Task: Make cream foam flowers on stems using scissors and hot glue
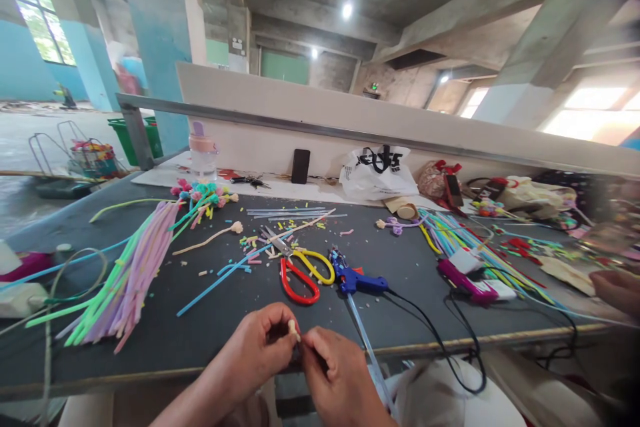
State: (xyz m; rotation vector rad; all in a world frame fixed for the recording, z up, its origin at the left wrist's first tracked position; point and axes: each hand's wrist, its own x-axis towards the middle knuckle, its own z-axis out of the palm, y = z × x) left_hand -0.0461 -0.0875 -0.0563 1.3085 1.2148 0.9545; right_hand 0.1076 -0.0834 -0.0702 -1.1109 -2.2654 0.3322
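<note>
Head camera: I am sitting at a dark worktop [200,330], my two hands meeting just over its near edge. My left hand [267,341] is holding a small cream piece [293,327], thumb and forefinger pinching narrowly around it. My right hand [337,373] is curling beside it with fingertips drawn together, almost meeting the left ones — I cannot tell whether they are gripping anything, as the fingers are hiding that spot.

Taking my hands as the clock's centre, scissors [287,251] with one red and one yellow handle are lying at twelve, blades parted, among scattered short clippings [250,241]. A blue glue gun [350,280] is resting between one and two. A bundle of green, lilac and pink fuzzy stems [133,273] is spreading at ten, and a cluster of small fuzzy blooms [203,195] is lying at eleven. Farther off at twelve a dark phone [301,167] is leaning upright — a white bag [379,173] is slumping at one. Another person's hand [617,290] is showing at three.
</note>
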